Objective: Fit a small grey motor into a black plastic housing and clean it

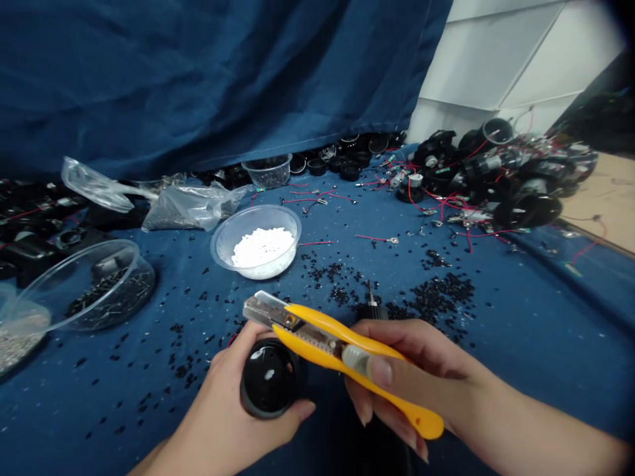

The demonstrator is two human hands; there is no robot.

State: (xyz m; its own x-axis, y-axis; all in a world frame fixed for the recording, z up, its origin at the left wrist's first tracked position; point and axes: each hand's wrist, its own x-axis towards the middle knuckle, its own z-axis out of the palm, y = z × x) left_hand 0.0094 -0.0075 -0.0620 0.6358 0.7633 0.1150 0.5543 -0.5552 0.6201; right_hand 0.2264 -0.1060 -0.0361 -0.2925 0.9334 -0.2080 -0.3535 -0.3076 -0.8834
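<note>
My right hand (411, 370) grips a yellow utility knife (317, 337) with its thumb on the grey slider. The knife's metal tip points left, over the top of my left hand (223, 403). Fingers of that left hand are wrapped around a glossy black round part (269, 378), whose domed end faces up toward me. Whether the blade touches this part or the fingers cannot be made out. Behind my right hand, a dark tool with a thin metal bit (371, 294) is partly hidden on the cloth.
A clear bowl of white pieces (262, 251) stands ahead. To the left are a clear tub of dark screws (112, 291) and plastic bags (186, 206). Small black bits (441, 294) litter the blue cloth. Black housings with red wires (516, 175) are heaped back right.
</note>
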